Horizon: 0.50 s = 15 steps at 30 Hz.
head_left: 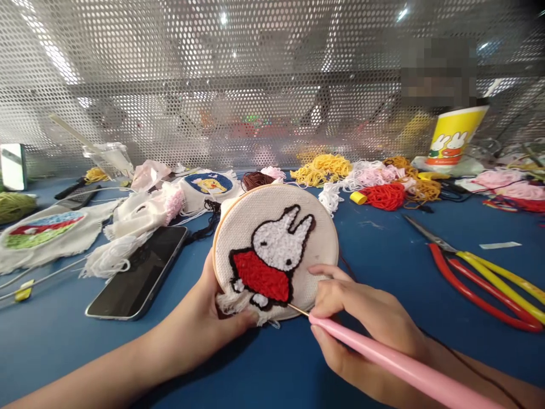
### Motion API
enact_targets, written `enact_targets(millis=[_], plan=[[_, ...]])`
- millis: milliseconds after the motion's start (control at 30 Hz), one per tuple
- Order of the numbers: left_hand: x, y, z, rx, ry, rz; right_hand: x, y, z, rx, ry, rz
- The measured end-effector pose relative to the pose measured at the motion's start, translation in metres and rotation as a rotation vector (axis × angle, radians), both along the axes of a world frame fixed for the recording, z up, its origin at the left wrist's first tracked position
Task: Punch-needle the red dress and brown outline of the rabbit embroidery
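Note:
My left hand (225, 309) grips the lower left rim of a round embroidery hoop (216, 241), tilted up toward me. Stretched in it is cream cloth bearing a white rabbit (279, 244) in a red dress (261, 275), all outlined in dark yarn. Frayed cloth edges bunch near my left thumb. In my right hand (361, 318) is a pink punch needle (374, 352), pinched between thumb and fingers. Its metal tip meets the cloth at the dress's lower right corner; how deep it goes I cannot tell. Dark yarn trails over my right wrist.
A phone (138, 275) lies left of the hoop, near other stitched cloths (46, 233). Scissors with red and yellow handles (481, 284) are on the right. Behind lie yellow yarn (322, 169), red yarn (385, 196) and a yellow paper cup (455, 136), before a perforated metal screen (255, 85).

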<state>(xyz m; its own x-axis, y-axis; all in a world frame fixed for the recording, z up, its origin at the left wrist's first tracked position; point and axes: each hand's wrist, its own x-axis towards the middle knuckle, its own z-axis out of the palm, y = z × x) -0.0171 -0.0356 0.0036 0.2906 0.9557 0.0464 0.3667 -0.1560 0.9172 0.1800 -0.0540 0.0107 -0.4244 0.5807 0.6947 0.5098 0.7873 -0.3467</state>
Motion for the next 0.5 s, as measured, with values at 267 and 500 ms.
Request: enact_targets(millis=[267, 500], plan=[[0.0012, 0.0014, 0.0025, 0.006, 0.013, -0.015, 0.0003, 0.001, -0.0038, 0.014, 0.022, -0.018], [0.0013, 0.0002, 0.0058, 0.002, 0.0, -0.013, 0.0006, 0.0013, -0.0026, 0.021, -0.002, -0.007]])
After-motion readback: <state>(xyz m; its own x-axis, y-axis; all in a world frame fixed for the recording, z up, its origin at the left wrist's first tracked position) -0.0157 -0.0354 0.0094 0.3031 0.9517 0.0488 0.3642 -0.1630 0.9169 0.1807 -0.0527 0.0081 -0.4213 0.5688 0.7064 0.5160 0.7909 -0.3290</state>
